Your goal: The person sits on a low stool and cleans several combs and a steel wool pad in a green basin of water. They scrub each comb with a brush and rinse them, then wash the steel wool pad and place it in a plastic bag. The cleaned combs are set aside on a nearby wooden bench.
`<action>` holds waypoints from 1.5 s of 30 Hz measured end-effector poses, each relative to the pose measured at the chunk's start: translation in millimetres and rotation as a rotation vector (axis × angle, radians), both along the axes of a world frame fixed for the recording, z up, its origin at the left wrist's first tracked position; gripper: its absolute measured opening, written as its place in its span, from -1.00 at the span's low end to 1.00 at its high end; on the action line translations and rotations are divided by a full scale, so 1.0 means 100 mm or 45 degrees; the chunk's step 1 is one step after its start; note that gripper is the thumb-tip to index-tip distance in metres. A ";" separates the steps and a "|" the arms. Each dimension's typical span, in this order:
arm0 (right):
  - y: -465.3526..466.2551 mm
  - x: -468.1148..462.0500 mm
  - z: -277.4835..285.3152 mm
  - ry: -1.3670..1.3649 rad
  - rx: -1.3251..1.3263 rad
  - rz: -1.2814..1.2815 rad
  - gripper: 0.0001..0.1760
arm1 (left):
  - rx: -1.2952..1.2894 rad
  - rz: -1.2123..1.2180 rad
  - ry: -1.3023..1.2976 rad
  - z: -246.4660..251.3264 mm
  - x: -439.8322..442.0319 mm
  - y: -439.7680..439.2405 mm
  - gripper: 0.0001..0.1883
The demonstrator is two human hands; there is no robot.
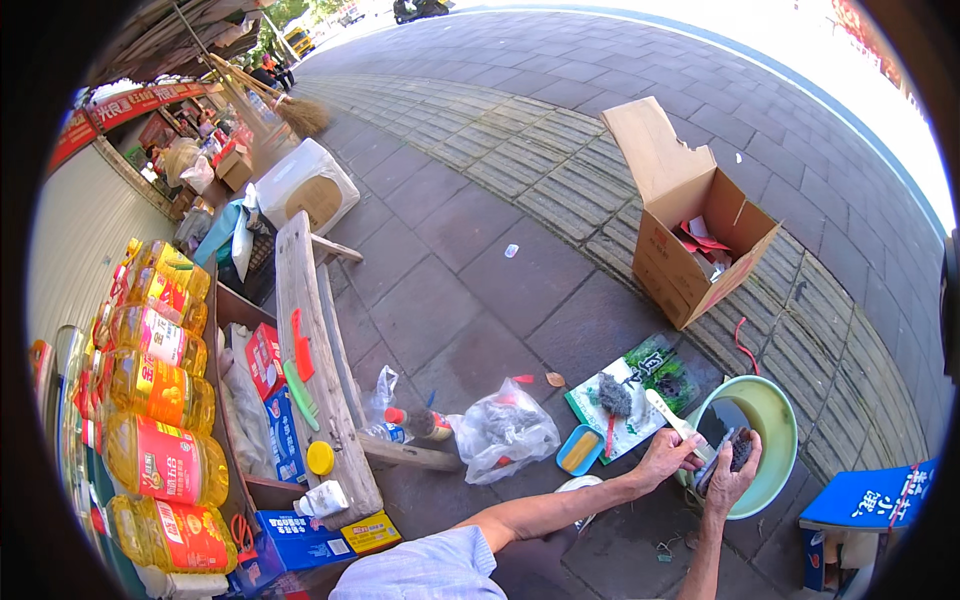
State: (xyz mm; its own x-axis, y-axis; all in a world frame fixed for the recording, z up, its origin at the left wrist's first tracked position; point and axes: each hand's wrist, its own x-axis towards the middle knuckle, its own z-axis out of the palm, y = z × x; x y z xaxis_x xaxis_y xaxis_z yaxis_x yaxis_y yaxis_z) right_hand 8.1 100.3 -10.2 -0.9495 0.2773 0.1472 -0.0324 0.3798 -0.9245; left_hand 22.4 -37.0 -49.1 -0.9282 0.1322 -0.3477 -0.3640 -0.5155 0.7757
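Observation:
My left hand [666, 456] grips a brush [666, 409] by its pale handle, which points up and away; its head meets a dark object in my other hand. My right hand [729, 480] is closed around that dark, rough-textured object [740, 448], possibly a shoe, partly hidden by my fingers. Both hands are at the left side of a pale green bucket [784, 465] with dark liquid inside. Left of it, a printed green-and-white plastic sheet [589, 397] lies flat, bearing a grey fuzzy clump [615, 396]. Nearby is a blue soap dish [568, 459] with a yellow-brown bar [580, 451].
A wooden bench [304, 262] holds red and green combs and a yellow-lidded jar [321, 457]. Several oil bottles [169, 457] line the left. An open cardboard box [667, 262] stands ahead. A knotted plastic bag [506, 427] lies on the paving; a blue box [862, 495] is at right.

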 end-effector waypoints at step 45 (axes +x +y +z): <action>0.18 -0.25 0.36 0.076 0.597 0.040 -0.35 | 0.252 -0.092 -0.087 0.37 -0.12 -0.02 -0.64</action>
State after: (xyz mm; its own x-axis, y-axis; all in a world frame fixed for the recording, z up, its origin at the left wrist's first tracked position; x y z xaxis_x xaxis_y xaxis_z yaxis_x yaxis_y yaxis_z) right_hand -16.9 117.9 25.8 -0.9424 0.1392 0.3041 -0.0983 0.7538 -0.6497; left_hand 10.3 -39.0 -12.3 -0.8890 0.2694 -0.3703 -0.4538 -0.6260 0.6342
